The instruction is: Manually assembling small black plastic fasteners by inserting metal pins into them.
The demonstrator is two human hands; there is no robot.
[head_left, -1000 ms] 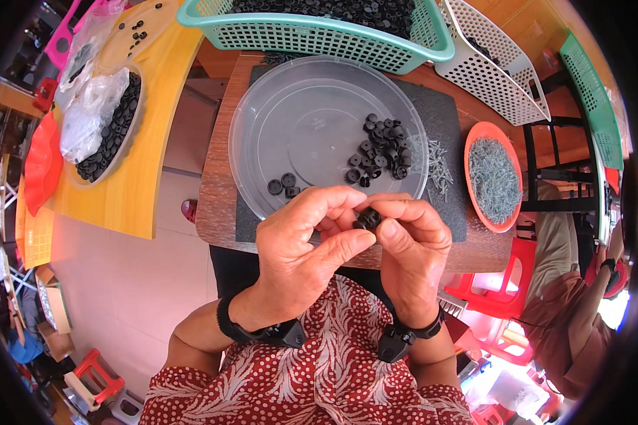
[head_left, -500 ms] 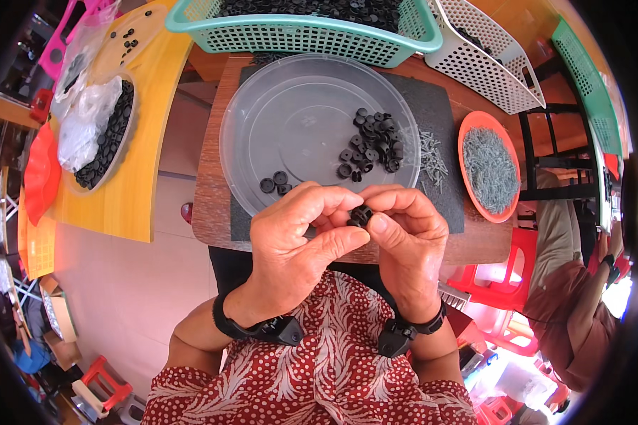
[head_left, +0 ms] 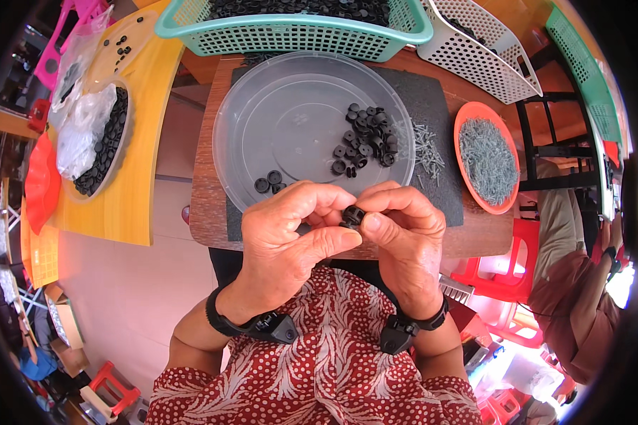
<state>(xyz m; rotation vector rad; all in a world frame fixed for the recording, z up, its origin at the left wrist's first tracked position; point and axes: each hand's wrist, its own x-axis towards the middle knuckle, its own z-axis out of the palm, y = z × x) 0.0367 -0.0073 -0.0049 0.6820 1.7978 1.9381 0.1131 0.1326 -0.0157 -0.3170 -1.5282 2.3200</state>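
Observation:
A small round black plastic part (head_left: 352,215) sits between my two hands, just past the near edge of the clear round basin. My right hand (head_left: 410,230) pinches its right side between thumb and forefinger. Around its left side curl the fingers of my left hand (head_left: 280,230), the thumb stretched below it; these fingers hide some of the part. Inside the clear basin (head_left: 262,117) lies a heap of black round parts (head_left: 368,134) on the right. A few more black caps (head_left: 268,182) lie near its left front rim.
Loose screws (head_left: 427,152) lie on the dark mat right of the basin, beside an orange plate (head_left: 461,152) heaped with screws. A green basket (head_left: 290,39) of black parts and a white basket (head_left: 478,64) stand behind. A yellow table (head_left: 138,177) is at left. Another person (head_left: 574,312) is at right.
The black part now shows more between my fingers, and my left fingertips sit slightly farther from my right thumb. The whole view has shifted a little.

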